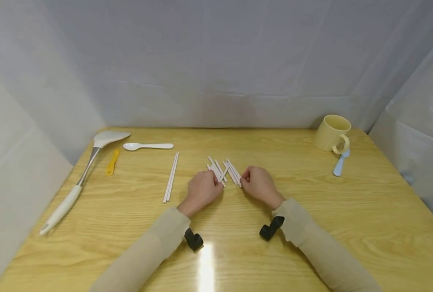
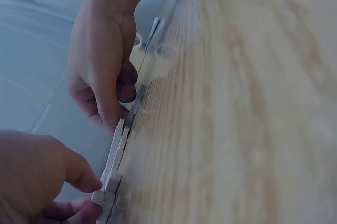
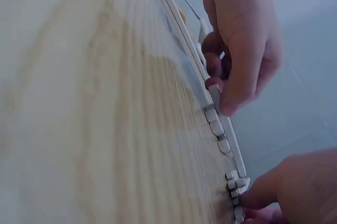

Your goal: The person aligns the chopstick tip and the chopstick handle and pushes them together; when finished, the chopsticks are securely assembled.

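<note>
Hands (image 1: 201,189) (image 1: 258,185) pinch white sticks (image 1: 221,170) on the tabletop (image 1: 311,227); the yellow mug's (image 1: 332,133) inside is hidden.

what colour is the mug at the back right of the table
Pale yellow mug; the head view shows it best.

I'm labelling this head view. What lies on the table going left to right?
Spatula → yellow tool → white spoon → chopstick pair → left hand → right hand → yellow mug
</note>
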A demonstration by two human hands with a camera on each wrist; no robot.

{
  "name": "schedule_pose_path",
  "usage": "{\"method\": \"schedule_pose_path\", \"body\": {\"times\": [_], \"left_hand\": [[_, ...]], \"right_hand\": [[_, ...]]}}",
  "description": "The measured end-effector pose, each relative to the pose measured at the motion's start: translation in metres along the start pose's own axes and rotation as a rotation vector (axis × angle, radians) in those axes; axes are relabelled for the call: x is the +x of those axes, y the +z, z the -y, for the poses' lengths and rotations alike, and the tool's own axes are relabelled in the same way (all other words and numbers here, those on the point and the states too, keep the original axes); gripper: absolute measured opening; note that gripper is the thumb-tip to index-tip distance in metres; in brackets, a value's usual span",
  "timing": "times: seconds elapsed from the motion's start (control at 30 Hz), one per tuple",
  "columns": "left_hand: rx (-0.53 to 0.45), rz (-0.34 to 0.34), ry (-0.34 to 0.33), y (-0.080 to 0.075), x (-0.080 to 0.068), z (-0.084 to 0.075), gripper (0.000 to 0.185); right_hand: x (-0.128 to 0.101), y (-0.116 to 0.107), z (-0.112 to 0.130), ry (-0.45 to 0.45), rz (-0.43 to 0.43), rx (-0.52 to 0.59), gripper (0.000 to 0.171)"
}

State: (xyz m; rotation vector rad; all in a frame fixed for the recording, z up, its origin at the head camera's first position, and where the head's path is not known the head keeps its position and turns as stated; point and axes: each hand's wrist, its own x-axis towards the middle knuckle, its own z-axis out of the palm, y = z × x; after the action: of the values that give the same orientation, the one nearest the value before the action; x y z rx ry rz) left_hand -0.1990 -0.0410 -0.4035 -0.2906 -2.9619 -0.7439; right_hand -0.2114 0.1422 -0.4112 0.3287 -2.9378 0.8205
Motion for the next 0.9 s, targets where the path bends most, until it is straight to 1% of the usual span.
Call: {"method": "schedule_pose_path", "body": {"times": [0.07,0.13,0.23,0.3,0.4,0.5,0.57,0.63,0.7,0.8,0.87,0.9], "left_hand": [[-0.017,-0.004,0.003,0.001,-0.002,0.0,0.018],[-0.046,-0.014,0.02,0.001,-0.004,0.0,0.016],[-0.104,-0.042,0.063,0.004,-0.007,0.001,0.013],[-0.131,-0.077,0.1,0.005,-0.008,0.0,0.01],[-0.121,-0.127,0.155,0.007,-0.01,-0.001,0.011],[-0.08,-0.163,0.185,0.008,-0.013,-0.003,0.012],[-0.078,-0.177,0.197,0.008,-0.015,-0.006,0.011],[-0.127,-0.185,0.204,0.008,-0.015,-0.008,0.009],[-0.224,-0.181,0.221,0.009,-0.016,-0.009,0.006],[-0.411,-0.14,0.247,0.012,-0.017,-0.012,0.006],[-0.503,-0.118,0.284,0.016,-0.018,-0.014,0.01],[-0.534,-0.103,0.293,0.018,-0.018,-0.015,0.012]], "right_hand": [[-0.002,-0.001,0.002,-0.001,-0.011,-0.025,0.011],[-0.004,-0.001,0.003,-0.004,-0.023,-0.036,0.01],[-0.006,0.0,0.003,-0.005,-0.016,-0.04,0.007],[-0.007,0.0,0.003,-0.001,-0.014,-0.048,0.008],[-0.009,-0.003,0.004,0.026,-0.014,-0.079,0.016],[-0.01,-0.009,0.004,0.064,-0.025,-0.119,0.024],[-0.009,-0.014,0.003,0.069,-0.036,-0.114,0.026],[-0.006,-0.021,0.002,0.048,-0.05,-0.064,0.024],[-0.003,-0.028,0.0,0.012,-0.063,0.023,0.021],[0.0,-0.037,-0.003,-0.019,-0.082,0.188,0.018],[0.001,-0.042,-0.004,-0.03,-0.096,0.316,0.019],[0.002,-0.044,-0.003,-0.036,-0.104,0.38,0.02]]}}
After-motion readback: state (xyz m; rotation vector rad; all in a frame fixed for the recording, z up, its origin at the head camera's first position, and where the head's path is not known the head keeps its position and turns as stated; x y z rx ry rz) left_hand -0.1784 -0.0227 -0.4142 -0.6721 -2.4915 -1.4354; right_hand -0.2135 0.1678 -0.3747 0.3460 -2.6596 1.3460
